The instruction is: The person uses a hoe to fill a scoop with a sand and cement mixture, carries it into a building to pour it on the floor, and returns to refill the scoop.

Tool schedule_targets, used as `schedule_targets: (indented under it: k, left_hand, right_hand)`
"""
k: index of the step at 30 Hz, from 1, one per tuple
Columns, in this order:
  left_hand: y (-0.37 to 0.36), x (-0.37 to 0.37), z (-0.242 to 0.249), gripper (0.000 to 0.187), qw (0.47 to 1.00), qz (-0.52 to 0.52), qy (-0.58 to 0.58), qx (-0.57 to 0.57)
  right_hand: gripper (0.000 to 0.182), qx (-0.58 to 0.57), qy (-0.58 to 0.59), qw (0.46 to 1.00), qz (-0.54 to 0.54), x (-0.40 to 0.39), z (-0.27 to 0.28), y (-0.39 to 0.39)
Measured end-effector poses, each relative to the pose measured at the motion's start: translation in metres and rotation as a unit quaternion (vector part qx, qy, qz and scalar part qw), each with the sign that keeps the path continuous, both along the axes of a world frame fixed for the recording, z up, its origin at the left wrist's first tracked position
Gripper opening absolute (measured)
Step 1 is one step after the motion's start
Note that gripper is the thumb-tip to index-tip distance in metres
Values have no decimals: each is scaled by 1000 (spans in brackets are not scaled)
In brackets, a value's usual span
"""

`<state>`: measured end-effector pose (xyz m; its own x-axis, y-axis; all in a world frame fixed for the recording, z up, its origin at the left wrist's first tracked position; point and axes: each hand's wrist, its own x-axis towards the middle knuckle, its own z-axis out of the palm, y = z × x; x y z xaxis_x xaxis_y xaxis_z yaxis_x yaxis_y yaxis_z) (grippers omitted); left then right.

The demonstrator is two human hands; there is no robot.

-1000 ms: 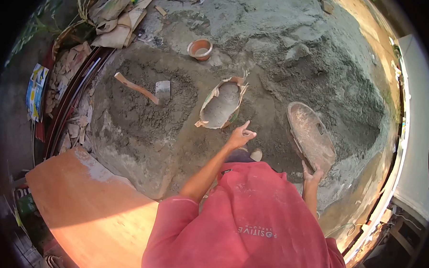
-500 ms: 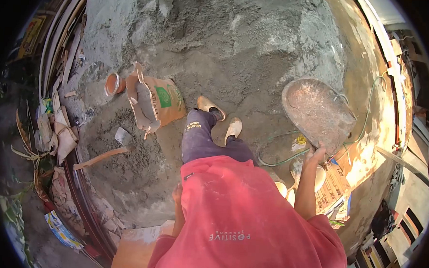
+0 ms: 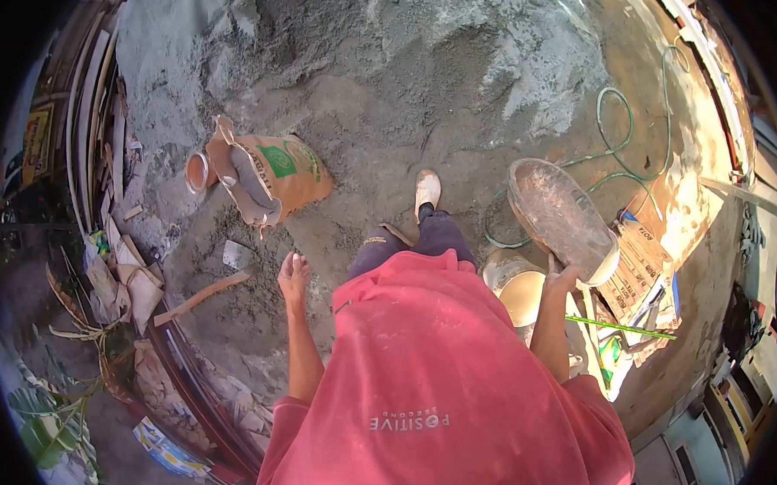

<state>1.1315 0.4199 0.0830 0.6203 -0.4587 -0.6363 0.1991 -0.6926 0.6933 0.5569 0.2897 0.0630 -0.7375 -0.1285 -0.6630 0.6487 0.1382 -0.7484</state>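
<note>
On the right, my right hand [image 3: 560, 274] grips the lower rim of a large worn oval basin [image 3: 559, 217], tilted so that its dusty inside shows. My left hand [image 3: 294, 276] hangs over the ground at the left of my body, fingers slightly curled and apart, holding nothing. Ahead of it and to the left stands an open paper sack [image 3: 300, 174] of grey powder, with a small orange-brown bucket [image 3: 199, 173] against its far left side. Below the sack, a hoe with a wooden handle [image 3: 202, 297] lies on grey, sandy material.
A wide heap of grey sand or mortar [image 3: 396, 61] spreads ahead. On the right are a looping green hose [image 3: 621, 173], a pale bucket [image 3: 521, 292] beside my body and flattened paper sacks [image 3: 637, 258]. Boards [image 3: 90, 125] and debris line the left edge.
My left hand has come out from beside my body and moved forward. The basin, still in my right hand, has tilted more. The feet have shifted, and more of the hose and pale bucket shows.
</note>
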Motion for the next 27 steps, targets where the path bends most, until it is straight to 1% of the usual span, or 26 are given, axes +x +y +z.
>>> schedule_targets:
  k: [1,3,4,5,7,8,10,11,13,14,16,17,18,19,20,21,22,23,24,25,26,27]
  left_hand:
    - [12,2,-7,61,1000,-2,0,-1]
    - [34,4,-24,62,994,-103,-22,6]
    - [48,6,-28,63,992,-123,-17,1]
    - [61,4,-21,63,992,-123,-16,0]
    - [82,0,-3,64,995,-82,19,52]
    - [106,2,-13,61,996,-55,18,69]
    - [154,4,-14,61,996,-11,46,70]
    - [177,5,-16,62,995,-5,49,92]
    - [221,9,-18,63,992,4,55,117]
    - [239,10,-17,64,991,8,60,121]
    - [253,-4,-7,60,990,87,37,101]
    - [259,-10,-8,59,989,107,25,97]
    - [260,-14,-12,57,987,137,8,83]
    - [274,-15,-35,55,988,143,-17,59]
    - [285,-18,-59,53,986,155,-42,41]
    - [284,-29,-65,53,979,195,-58,16]
    - [287,-44,-64,53,987,150,-48,14]
    - [289,-59,-58,53,995,94,-37,18]
    - [277,-68,-48,53,993,111,-46,7]
    - [265,-77,-38,52,995,53,-14,86]
    - [259,-87,-30,52,985,-9,23,170]
    - [261,-97,-31,52,985,-5,23,169]
  right_hand:
    - [33,-1,0,1000,-2,2,-6,11]
    - [38,-4,-6,1000,20,17,-10,17]
    - [31,5,-25,1000,16,19,-13,21]
    - [31,5,-24,1000,16,16,-22,32]
    - [22,-23,-45,993,106,7,-39,44]
    - [22,-25,-44,993,107,9,-33,41]
    - [15,24,-43,987,154,18,-15,34]
    - [15,17,-45,987,156,17,-15,32]
    - [24,39,-44,971,231,3,-36,23]
    - [20,52,-43,958,279,0,-40,18]
    - [15,49,-29,937,344,-8,-61,14]
    - [12,70,-22,928,365,-12,-73,10]
    - [14,106,-38,908,404,-19,-93,2]
    - [17,94,-74,889,443,-43,-144,-6]
    - [18,93,-100,876,462,-43,-150,-16]
    - [16,114,-92,853,501,-39,-137,-28]
    - [16,134,-61,841,520,-49,-157,-41]
    - [21,176,-36,829,530,-50,-151,-57]
    - [26,140,-71,850,503,-60,-164,-70]
    - [32,110,-106,870,469,-71,-175,-84]
    - [32,107,-106,866,476,-70,-163,-97]
    - [35,228,63,834,499,-72,-151,-107]
